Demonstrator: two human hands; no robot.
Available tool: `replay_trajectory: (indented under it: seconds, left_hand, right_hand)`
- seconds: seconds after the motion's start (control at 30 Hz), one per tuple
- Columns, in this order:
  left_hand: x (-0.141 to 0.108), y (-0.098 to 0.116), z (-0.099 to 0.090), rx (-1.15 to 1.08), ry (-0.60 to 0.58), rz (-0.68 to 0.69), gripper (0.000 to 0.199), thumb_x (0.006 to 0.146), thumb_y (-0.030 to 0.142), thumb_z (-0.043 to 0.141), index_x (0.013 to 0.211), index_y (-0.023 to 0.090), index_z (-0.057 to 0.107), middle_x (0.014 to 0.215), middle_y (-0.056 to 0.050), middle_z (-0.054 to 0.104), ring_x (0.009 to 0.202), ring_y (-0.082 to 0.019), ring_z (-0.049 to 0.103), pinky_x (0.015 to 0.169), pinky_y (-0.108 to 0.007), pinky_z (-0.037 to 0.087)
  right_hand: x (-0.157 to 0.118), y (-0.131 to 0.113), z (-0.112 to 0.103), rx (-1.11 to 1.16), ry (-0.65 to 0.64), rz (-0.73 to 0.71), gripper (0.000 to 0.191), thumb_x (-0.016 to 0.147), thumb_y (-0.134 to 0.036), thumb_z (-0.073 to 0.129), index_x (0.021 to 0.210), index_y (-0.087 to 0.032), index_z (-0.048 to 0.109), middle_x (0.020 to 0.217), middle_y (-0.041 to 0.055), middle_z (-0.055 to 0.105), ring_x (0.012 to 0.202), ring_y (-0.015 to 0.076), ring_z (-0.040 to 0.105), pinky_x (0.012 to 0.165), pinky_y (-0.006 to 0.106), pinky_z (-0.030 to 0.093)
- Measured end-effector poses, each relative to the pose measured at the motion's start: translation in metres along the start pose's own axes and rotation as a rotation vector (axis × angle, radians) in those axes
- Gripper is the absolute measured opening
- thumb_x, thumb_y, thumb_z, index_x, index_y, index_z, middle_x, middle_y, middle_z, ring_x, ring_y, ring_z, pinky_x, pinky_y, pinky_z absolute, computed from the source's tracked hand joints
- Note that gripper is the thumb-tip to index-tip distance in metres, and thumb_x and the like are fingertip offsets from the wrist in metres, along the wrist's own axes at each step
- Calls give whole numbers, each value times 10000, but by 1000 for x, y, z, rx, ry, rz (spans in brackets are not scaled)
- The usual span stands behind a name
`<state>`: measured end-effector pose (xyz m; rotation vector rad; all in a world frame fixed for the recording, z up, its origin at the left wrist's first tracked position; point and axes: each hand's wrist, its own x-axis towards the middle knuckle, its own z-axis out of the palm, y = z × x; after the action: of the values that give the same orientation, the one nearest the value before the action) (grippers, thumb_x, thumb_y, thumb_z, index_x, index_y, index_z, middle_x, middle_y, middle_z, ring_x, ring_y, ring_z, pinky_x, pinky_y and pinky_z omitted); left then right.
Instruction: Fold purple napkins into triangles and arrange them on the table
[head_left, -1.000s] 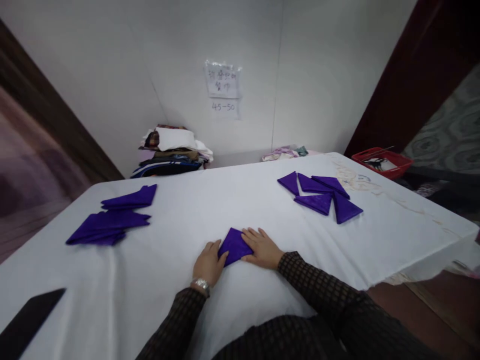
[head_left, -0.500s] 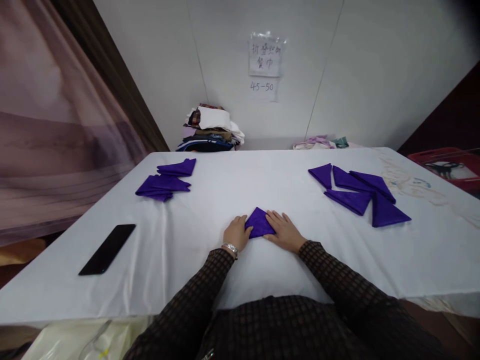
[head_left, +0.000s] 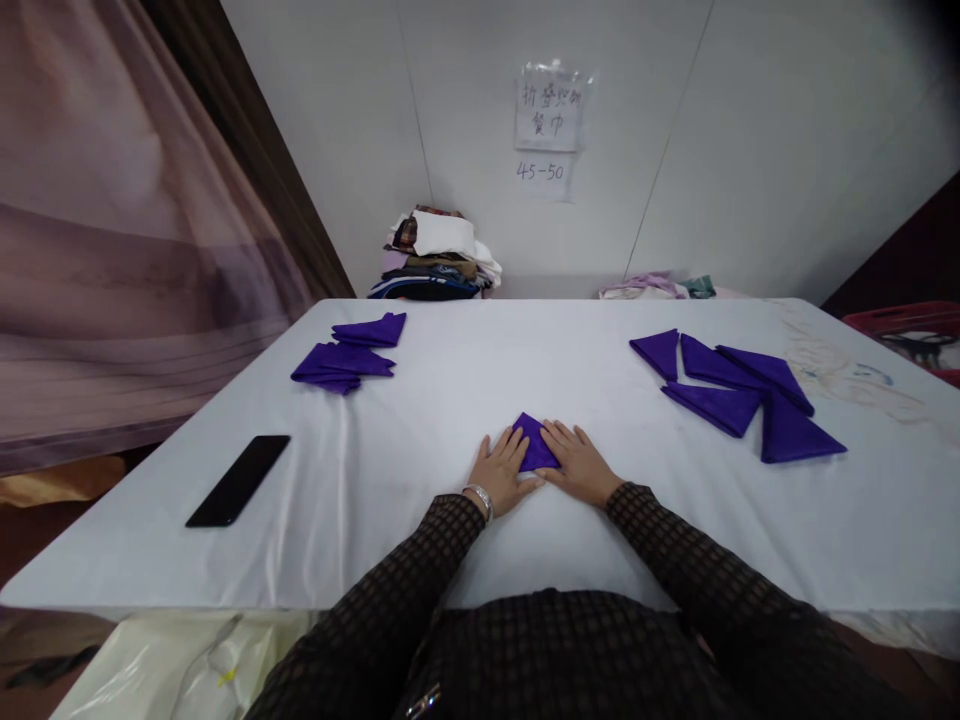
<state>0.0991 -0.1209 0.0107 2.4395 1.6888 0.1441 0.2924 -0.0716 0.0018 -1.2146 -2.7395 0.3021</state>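
A small folded purple napkin (head_left: 533,445) lies on the white-covered table (head_left: 480,375) in front of me, one corner pointing away. My left hand (head_left: 502,474) rests flat on its left edge, fingers stretched out, a silvery bracelet at the wrist. On its right edge lies my right hand (head_left: 574,463), also flat with the fingers extended. Parts of the napkin's sides are hidden under both hands.
Several folded purple napkins (head_left: 718,408) lie at the right. More purple napkins (head_left: 334,366) are at the back left, with a black phone-like slab (head_left: 238,481) nearer me. Behind the table a clothes pile (head_left: 435,255) stands against the wall.
My left hand has flattened out and spread over the napkin's left edge, where its thumb and fingers were gripping it. The right hand stays nearly in place. The view has shifted slightly left.
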Motion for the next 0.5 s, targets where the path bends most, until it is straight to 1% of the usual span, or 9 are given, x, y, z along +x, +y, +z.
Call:
replay_trajectory:
  seconds: [0.07,0.13,0.2,0.27,0.3,0.37,0.43,0.5]
  left_hand:
    - [0,-1,0,2,-7,-3,739,844,623,333,1424,173,248,1498,-118,235,1382,-284,145,1088,-556,105]
    - [-1,-1,-1,0,-6,-1,744,838,628,343,1424,178,251,1500,-118,229,1383,-285,139,1089,-556,101]
    - [0,-1,0,-2,-4,0,743,836,620,357,1423,177,251,1502,-119,223,1384,-287,137,1087,-560,99]
    - [0,-2,1,-2,2,1,720,845,576,374,1428,179,232,1507,-112,210,1386,-279,129,1087,-563,93]
    - [0,-2,2,-1,3,2,708,850,546,384,1432,181,217,1509,-108,206,1388,-273,124,1087,-561,92]
    - [1,-3,4,5,2,3,701,850,502,402,1438,185,191,1510,-100,207,1390,-265,116,1089,-557,91]
    - [1,-4,6,12,-3,0,715,842,506,413,1439,185,188,1507,-100,217,1389,-272,116,1089,-559,94]
    - [1,-3,6,9,-4,-6,727,840,545,398,1437,179,202,1505,-104,222,1387,-283,122,1090,-563,89]
  right_hand:
    - [0,-1,-4,7,-18,7,774,860,-642,303,1451,-154,199,1499,121,208,1372,275,163,1078,495,137]
    - [2,-6,-11,2,-10,12,781,860,-649,291,1452,-150,194,1502,128,193,1377,278,144,1081,503,116]
    - [6,-15,-19,-20,42,-15,785,861,-649,286,1453,-143,189,1508,130,168,1384,282,101,1088,513,63]
    - [11,-25,-24,-38,92,-80,784,863,-644,289,1453,-138,191,1513,121,150,1389,277,69,1095,507,9]
    - [13,-29,-24,-40,98,-111,781,865,-641,289,1451,-133,197,1513,119,149,1389,273,67,1097,501,-3]
    - [15,-33,-20,-26,64,-135,773,868,-639,281,1444,-126,221,1505,122,176,1387,265,97,1100,494,9]
    - [13,-28,-12,-9,12,-109,759,872,-639,270,1435,-130,249,1493,127,215,1380,265,142,1097,500,42]
    - [7,-19,-4,-7,-12,-76,737,879,-628,269,1432,-142,262,1489,119,230,1375,265,163,1093,506,74]
